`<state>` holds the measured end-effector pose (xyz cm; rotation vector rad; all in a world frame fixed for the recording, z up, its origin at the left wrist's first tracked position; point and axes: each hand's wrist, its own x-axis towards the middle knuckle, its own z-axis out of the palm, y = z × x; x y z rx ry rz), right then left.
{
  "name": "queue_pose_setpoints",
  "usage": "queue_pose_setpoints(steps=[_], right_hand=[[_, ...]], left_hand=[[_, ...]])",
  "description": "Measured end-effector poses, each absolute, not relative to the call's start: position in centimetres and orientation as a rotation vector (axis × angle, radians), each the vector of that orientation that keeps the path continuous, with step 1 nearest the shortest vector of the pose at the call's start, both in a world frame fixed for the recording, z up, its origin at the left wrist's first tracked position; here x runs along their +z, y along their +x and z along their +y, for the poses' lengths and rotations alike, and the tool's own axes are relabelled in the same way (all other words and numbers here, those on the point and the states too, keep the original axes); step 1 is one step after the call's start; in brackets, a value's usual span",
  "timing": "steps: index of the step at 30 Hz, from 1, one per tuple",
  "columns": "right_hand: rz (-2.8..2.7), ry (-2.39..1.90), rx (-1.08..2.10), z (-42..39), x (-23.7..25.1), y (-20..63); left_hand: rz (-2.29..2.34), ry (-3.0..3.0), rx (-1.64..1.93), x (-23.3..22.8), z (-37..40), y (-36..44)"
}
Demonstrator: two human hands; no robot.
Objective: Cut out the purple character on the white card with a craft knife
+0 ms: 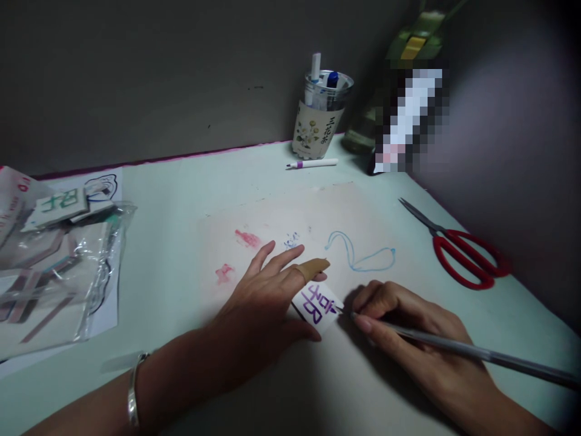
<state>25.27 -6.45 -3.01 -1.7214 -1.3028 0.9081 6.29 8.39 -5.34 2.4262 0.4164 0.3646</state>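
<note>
Tile [316, 307] (purple-marked) between hands — left hand [263, 303] pinning, right hand [408, 327] gripping pen [454, 348]

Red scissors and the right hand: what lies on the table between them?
Nothing: in the head view, only bare table separates the red scissors from the right hand.

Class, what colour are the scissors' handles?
Red, on the scissors at right in the head view.

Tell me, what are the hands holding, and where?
The right hand grips a grey pen near its tip. The left hand pins a small white card by its edges with thumb and fingers.
</note>
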Motion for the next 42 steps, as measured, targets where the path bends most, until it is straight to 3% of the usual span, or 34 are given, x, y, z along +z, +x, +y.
queue_pose_setpoints(steps=[8, 23, 42], right_hand=[[-1.350, -1.707, 0.967, -6.67, -3.09, 24.93], [-1.254, -1.750, 0.753, -6.19, -2.98, 24.53], [-1.297, -1.747, 0.818, -6.64, -3.19, 24.91]], left_hand=[[0.423, 2.425, 0.363, -5.48, 8.39, 6.40], [0.412, 2.426, 0.335, -5.26, 8.46, 6.37], [0.428, 2.421, 0.341, -5.30, 8.40, 6.42]])
